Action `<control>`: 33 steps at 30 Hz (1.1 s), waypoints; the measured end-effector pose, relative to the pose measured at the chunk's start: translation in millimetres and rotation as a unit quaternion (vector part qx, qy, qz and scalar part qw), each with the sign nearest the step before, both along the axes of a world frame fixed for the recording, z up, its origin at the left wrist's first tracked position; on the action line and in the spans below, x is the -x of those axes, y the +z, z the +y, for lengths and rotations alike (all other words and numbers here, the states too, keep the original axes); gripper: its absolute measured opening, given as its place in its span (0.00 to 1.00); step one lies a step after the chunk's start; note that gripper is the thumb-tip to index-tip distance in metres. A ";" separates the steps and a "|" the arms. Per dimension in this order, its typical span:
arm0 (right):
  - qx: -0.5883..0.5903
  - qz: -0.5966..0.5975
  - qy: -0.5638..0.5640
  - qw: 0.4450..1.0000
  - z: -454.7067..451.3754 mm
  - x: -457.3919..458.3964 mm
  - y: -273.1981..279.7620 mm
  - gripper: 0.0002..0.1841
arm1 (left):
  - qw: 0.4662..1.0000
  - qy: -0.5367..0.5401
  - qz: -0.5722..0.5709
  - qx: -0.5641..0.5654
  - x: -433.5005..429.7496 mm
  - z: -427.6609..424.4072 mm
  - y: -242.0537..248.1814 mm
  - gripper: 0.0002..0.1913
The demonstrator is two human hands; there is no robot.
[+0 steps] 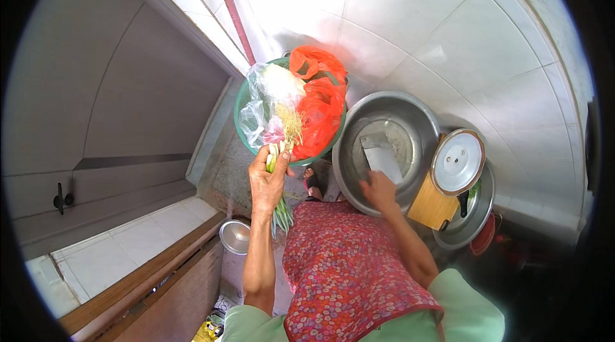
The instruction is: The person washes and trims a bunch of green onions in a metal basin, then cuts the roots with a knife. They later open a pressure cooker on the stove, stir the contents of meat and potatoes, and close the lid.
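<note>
My left hand (pixel 269 179) is closed around a bunch of scallions (pixel 283 214), their pale roots pointing away from me and the green leaves hanging below. The roots lie over a green plastic basket (pixel 241 135) holding clear plastic bags (pixel 253 118) and red plastic bags (pixel 323 109). Over the near part of a large metal basin (pixel 342 169) is my right hand (pixel 379 192), touching or close to the handle end of a cleaver (pixel 383 159), whose wide blade lies in the basin. Whether my fingers grip it cannot be told.
A wooden cutting board (pixel 430 205) and a metal pot lid (pixel 456 162) rest at the right, over a smaller metal basin (pixel 486 207) with some greens. A small metal bowl (pixel 235 237) stands at the left. Tiled wall (pixel 413 20) rises behind the basins.
</note>
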State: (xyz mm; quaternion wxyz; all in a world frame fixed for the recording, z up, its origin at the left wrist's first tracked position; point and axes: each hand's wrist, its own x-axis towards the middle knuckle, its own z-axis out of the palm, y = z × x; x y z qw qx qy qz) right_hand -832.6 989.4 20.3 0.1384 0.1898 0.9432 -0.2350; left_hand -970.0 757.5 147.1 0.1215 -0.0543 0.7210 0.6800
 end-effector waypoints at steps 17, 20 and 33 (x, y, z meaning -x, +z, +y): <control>0.714 0.042 -0.094 0.693 -80.0 152.4 143.4 0.15 | 1.000 0.011 0.025 -0.013 -8.9 -2.9 23.7 0.05; 0.694 0.020 -0.059 0.718 -82.1 147.9 136.6 0.17 | 0.999 0.007 0.036 0.021 -9.1 -4.0 23.0 0.04; 0.638 -0.019 -0.055 0.768 -78.6 142.9 122.0 0.13 | 0.956 -0.097 0.102 0.259 -14.9 -9.5 10.1 0.04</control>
